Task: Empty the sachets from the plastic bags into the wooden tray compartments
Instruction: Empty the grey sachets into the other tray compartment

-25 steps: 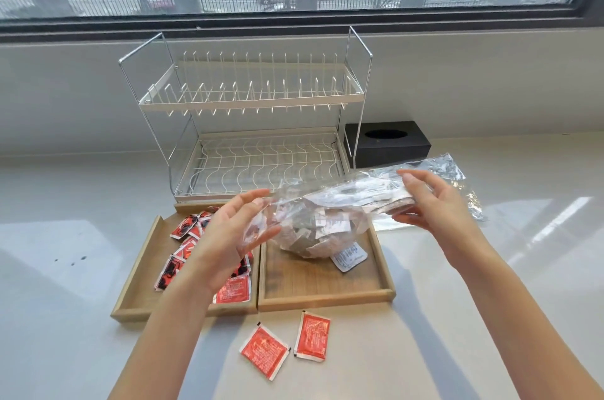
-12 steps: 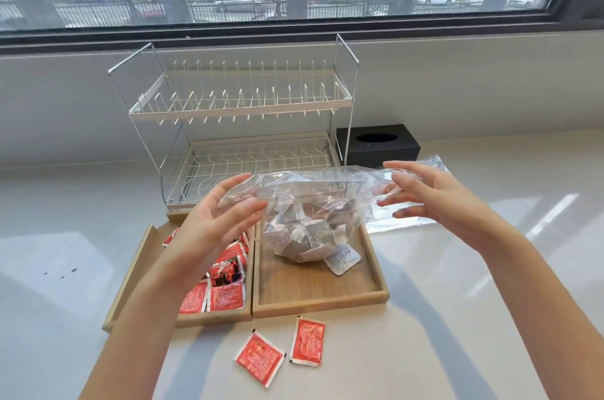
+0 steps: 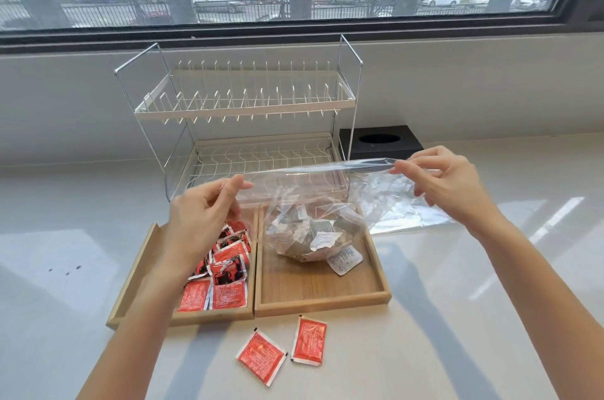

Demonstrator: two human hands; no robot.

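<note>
Both hands pinch the top edge of a clear plastic bag [image 3: 304, 203]: the left hand [image 3: 199, 219] holds one corner between thumb and fingers, the right hand [image 3: 447, 183] holds the other, and the rim is stretched taut between them. Each grip is closed on thin film only, fingers curled.

Behind the wooden tray [image 3: 322, 303] stands a white wire dish rack [image 3: 242, 112], with a black tissue box [image 3: 380, 142] just beside the rack. The tray rests on a pale glossy surface [image 3: 490, 318] below a window.

The tray has two compartments. The left one holds a heap of red sachets [image 3: 225, 272], partly hidden by the left forearm. The bag hangs over the right one, its bulging bottom full of grey-and-white sachets [image 3: 307, 233] and resting on the compartment floor. One white sachet [image 3: 344, 260] lies loose touching the bag. A second, flattened bag [image 3: 402, 213] lies on the surface to the right of the tray.

Two red sachets [image 3: 284, 347] lie on the surface in front of the tray, outside it.

The step in hand appears to be opening or upending the bag. Done well, the mouth would be kept directly over the right compartment and low, so the sachets slide out without skipping over the tray's shallow rim.
</note>
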